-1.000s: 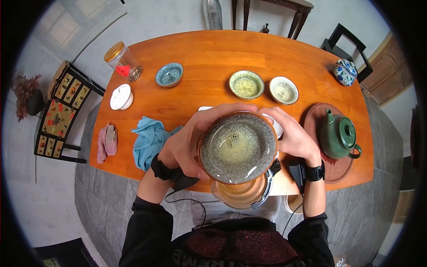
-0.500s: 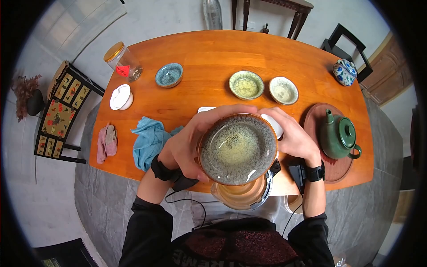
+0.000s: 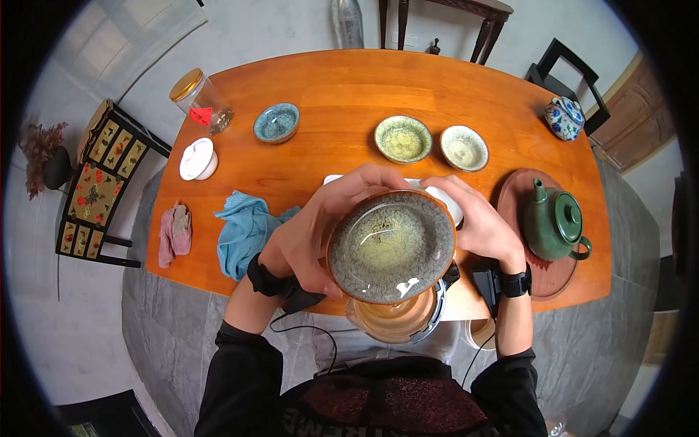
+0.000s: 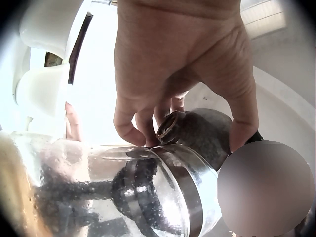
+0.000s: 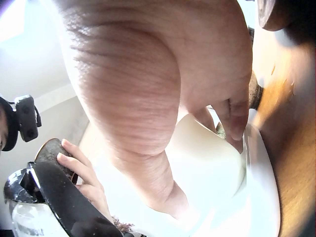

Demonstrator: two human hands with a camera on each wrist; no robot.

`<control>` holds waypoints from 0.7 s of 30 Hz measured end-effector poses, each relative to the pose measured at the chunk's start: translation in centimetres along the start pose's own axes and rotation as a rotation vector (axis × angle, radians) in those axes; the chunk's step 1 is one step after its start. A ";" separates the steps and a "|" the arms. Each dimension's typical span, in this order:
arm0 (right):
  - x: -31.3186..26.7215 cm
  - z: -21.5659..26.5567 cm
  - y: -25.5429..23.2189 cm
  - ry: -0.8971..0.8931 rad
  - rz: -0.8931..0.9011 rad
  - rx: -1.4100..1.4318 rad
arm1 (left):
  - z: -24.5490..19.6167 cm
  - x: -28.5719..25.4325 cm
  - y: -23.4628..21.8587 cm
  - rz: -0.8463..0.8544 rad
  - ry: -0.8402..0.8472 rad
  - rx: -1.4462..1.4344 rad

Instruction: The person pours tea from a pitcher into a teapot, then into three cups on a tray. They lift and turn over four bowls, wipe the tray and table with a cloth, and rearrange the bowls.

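One left hand [image 3: 309, 229] curled round grey bowl [image 3: 393, 251], right hand [image 3: 484, 226] round white vessel [image 5: 205, 160]

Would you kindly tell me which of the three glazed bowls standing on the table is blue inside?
The left one, nearest the gold-lidded jar; the middle bowl is yellow-green inside, the right bowl pale cream.

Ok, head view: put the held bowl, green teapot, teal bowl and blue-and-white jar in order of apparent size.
1. Held bowl; it is raised nearer the camera, which enlarges it.
2. Green teapot.
3. Teal bowl and blue-and-white jar: too alike to rank.
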State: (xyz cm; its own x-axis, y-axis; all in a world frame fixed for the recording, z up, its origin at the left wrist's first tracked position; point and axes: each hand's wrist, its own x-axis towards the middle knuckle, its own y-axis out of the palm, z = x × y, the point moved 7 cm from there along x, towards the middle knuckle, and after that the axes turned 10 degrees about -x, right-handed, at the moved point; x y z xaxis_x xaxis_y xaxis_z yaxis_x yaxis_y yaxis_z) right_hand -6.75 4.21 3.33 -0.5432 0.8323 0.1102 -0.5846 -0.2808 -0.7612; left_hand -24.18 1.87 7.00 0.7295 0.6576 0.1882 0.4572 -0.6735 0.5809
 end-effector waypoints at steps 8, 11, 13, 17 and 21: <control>0.0 0.0 0.0 0.010 0.006 -0.006 | 0.1 0.0 0.4 0.014 -0.009 -0.067; 0.0 0.0 0.0 0.001 -0.004 0.003 | 0.0 0.0 0.4 0.032 -0.011 -0.071; 0.0 0.0 -0.1 0.003 -0.002 -0.002 | 0.1 -0.1 0.4 0.030 -0.015 -0.070; 0.0 -0.1 0.0 0.013 0.004 0.003 | 0.0 -0.1 0.4 0.056 0.015 -0.039; 0.0 -0.1 0.0 0.009 0.003 0.002 | -0.2 0.0 0.6 0.089 0.025 -0.021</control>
State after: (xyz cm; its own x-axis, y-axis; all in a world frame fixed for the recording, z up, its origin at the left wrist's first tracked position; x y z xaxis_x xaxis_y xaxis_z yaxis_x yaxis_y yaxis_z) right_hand -6.67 4.22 3.27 -0.5394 0.8358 0.1027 -0.5842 -0.2837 -0.7604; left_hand -23.95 1.54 7.50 0.7538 0.6036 0.2596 0.3799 -0.7227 0.5774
